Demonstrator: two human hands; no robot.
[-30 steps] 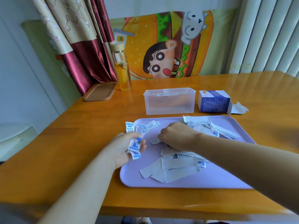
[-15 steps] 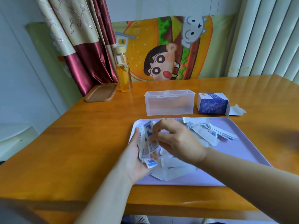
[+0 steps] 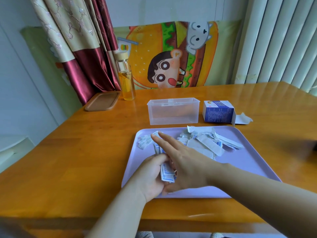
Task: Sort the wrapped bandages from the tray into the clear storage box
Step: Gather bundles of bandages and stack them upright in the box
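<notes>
A lilac tray (image 3: 243, 162) lies on the wooden table with wrapped bandages on it: a loose pile (image 3: 204, 143) at its far right and a few small ones (image 3: 145, 142) at its far left. My left hand (image 3: 151, 176) grips a stack of white-and-blue wrapped bandages (image 3: 165, 174) over the tray's near left part. My right hand (image 3: 181, 162) lies over that stack with fingers straight, pointing up-left, and hides much of it. The clear storage box (image 3: 173, 111) stands open behind the tray and looks empty.
A blue bandage carton (image 3: 217, 111) with an open flap stands right of the clear box. A glass bottle of yellow liquid (image 3: 126, 78) and a brown lid (image 3: 103, 101) sit at the table's far left. A curtain hangs behind them.
My left hand drew the stack toward the tray's near edge. My right hand left the pile, came over the stack and straightened its fingers across it.
</notes>
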